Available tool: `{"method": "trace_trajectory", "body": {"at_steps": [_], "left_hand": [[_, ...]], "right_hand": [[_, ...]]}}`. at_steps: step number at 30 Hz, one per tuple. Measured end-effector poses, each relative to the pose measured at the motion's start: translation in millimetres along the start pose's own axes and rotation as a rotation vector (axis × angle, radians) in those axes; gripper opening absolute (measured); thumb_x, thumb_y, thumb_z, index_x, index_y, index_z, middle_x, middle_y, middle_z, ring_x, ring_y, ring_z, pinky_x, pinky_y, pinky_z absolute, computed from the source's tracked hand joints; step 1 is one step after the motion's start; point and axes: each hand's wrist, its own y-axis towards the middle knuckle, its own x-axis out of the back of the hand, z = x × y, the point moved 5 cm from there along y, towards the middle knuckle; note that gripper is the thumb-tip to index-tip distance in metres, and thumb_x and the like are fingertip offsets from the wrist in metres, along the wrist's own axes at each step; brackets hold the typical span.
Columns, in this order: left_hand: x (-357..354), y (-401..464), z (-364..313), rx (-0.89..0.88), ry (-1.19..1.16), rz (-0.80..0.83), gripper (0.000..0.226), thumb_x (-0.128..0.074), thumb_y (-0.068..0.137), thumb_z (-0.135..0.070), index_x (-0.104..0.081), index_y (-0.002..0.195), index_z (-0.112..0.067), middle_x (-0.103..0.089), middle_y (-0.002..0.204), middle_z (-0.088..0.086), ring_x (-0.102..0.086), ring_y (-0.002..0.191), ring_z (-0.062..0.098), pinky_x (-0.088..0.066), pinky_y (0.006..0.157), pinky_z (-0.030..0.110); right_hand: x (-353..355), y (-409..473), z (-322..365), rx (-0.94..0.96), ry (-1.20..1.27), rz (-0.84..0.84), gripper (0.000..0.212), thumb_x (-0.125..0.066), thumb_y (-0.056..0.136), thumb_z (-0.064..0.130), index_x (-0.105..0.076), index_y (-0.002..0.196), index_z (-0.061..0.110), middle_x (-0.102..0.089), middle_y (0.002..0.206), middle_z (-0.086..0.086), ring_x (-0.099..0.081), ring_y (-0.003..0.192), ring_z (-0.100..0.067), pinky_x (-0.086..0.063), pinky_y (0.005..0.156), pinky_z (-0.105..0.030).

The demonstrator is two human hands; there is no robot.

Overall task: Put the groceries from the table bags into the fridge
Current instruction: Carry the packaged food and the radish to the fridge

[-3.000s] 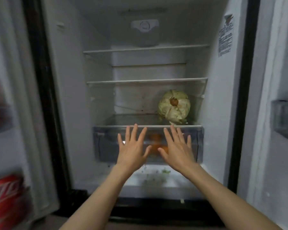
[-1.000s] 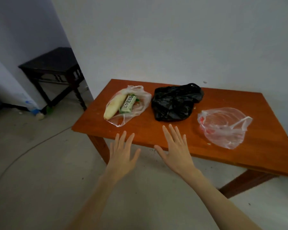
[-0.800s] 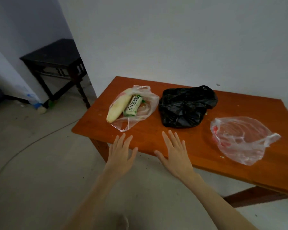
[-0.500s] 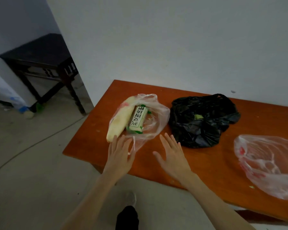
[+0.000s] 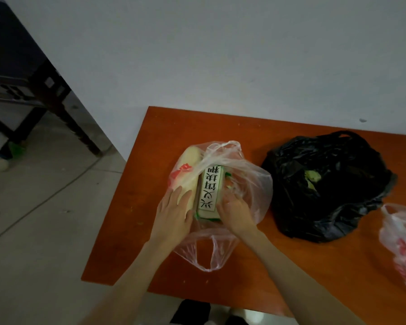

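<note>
Hands are both down at the clear bag (image 5: 249, 184) on the orange counter (image 5: 302, 261). The left hand (image 5: 174, 214) lies flat, fingers straight, on the pale long vegetable (image 5: 188, 174). The right hand (image 5: 234, 209) is tucked at the near right corner of the green and white pack (image 5: 210, 195), with its fingers bent down beside it. It looks like a grip just starting on the pack, but the plastic hides the fingertips, so I cannot tell if it really holds it yet.

The pack and the vegetable lie side by side, touching, inside the clear bag. Both are long, and both point away from the person, toward the wall. Their near ends sit right at the hands. The vegetable is on the left, so the left hand is nearer to it. The pack is on the right, so the right hand is nearer to it. I think the next move is to slide them toward the person and out of the bag's open mouth, which faces the near edge.

The pack has a white label with big black Chinese writing running along it. I cannot read it well enough to say the words. The clear bag has a red print that is too crumpled to read.

A black bag (image 5: 326, 184) sits just to the right with something green showing inside. Another clear bag (image 5: 403, 245) with red print lies at the far right edge.
</note>
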Motion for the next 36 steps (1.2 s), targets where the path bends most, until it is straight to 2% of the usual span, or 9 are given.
{"method": "trace_trajectory", "body": {"at_steps": [4,9,12,14,18,25,29,32,36], "left_hand": [[-13,9,15,0.011,-0.005,0.055,0.049,-0.041,0.096,-0.027,-0.026,0.143,-0.031,-0.005,0.157,0.0,-0.001,0.144,0.025,-0.014,0.116,0.042],[-11,20,21,0.015,-0.087,0.043,0.057,-0.047,0.093,-0.025,-0.022,0.144,-0.03,-0.006,0.155,-0.003,-0.011,0.142,0.022,-0.04,0.102,0.035],[-9,25,24,0.048,-0.098,0.059,0.067,-0.052,0.092,-0.028,-0.015,0.147,-0.027,-0.007,0.155,-0.006,-0.013,0.141,0.019,-0.035,0.105,0.031],[-10,27,27,0.066,-0.11,0.079,0.07,-0.054,0.09,-0.03,-0.013,0.147,-0.027,-0.006,0.155,-0.007,-0.014,0.14,0.019,-0.034,0.105,0.031],[-11,31,33,0.075,-0.111,0.076,0.075,-0.059,0.087,-0.032,-0.013,0.146,-0.027,-0.009,0.152,-0.01,-0.022,0.137,0.019,-0.041,0.1,0.031],[-9,32,32,0.096,-0.126,0.063,0.079,-0.061,0.085,-0.032,-0.011,0.147,-0.027,-0.01,0.152,-0.011,-0.024,0.135,0.016,-0.045,0.096,0.029],[-7,32,30,0.09,-0.115,0.067,0.079,-0.063,0.085,-0.033,-0.014,0.146,-0.027,-0.012,0.151,-0.011,-0.027,0.134,0.017,-0.048,0.094,0.031],[-7,32,26,0.073,-0.087,0.05,0.077,-0.062,0.085,-0.033,-0.016,0.145,-0.027,-0.014,0.15,-0.01,-0.028,0.132,0.018,-0.05,0.092,0.031],[-9,31,20,0.038,-0.016,0.036,0.077,-0.063,0.084,-0.038,-0.018,0.146,-0.026,-0.016,0.15,-0.007,-0.03,0.128,0.019,-0.049,0.09,0.028]], "right_hand": [[-8,24,2,-0.103,0.106,-0.034,0.042,-0.052,0.093,0.027,-0.045,0.131,0.012,-0.049,0.129,-0.009,-0.054,0.113,-0.026,-0.048,0.095,-0.037],[-30,46,-12,-0.342,0.282,0.015,0.047,-0.062,0.087,0.026,-0.048,0.126,0.004,-0.061,0.12,-0.011,-0.062,0.103,-0.026,-0.053,0.085,-0.034],[-34,55,-11,-0.412,0.319,0.008,0.033,-0.067,0.083,0.026,-0.063,0.111,0.008,-0.069,0.107,-0.008,-0.066,0.095,-0.024,-0.055,0.079,-0.035],[-36,58,-10,-0.456,0.344,0.024,0.025,-0.068,0.082,0.024,-0.065,0.102,0.009,-0.07,0.103,-0.008,-0.067,0.093,-0.023,-0.054,0.076,-0.033],[-36,64,-9,-0.525,0.439,0.041,0.029,-0.072,0.08,0.017,-0.065,0.107,0.007,-0.069,0.108,-0.009,-0.066,0.097,-0.022,-0.05,0.069,-0.025],[-38,67,-7,-0.52,0.471,0.079,0.026,-0.074,0.075,0.021,-0.068,0.099,0.01,-0.072,0.098,-0.008,-0.069,0.084,-0.021,-0.058,0.074,-0.036],[-25,61,-9,-0.49,0.472,0.074,0.025,-0.071,0.078,0.023,-0.065,0.099,0.012,-0.071,0.093,-0.005,-0.068,0.077,-0.017,-0.057,0.066,-0.032],[-10,51,-5,-0.46,0.628,0.086,0.021,-0.069,0.08,0.02,-0.065,0.1,0.014,-0.071,0.095,-0.002,-0.067,0.079,-0.012,-0.055,0.065,-0.026],[12,33,1,-0.498,0.796,0.112,0.021,-0.069,0.079,0.018,-0.069,0.099,0.01,-0.073,0.093,-0.007,-0.07,0.082,-0.018,-0.057,0.069,-0.029]]}}
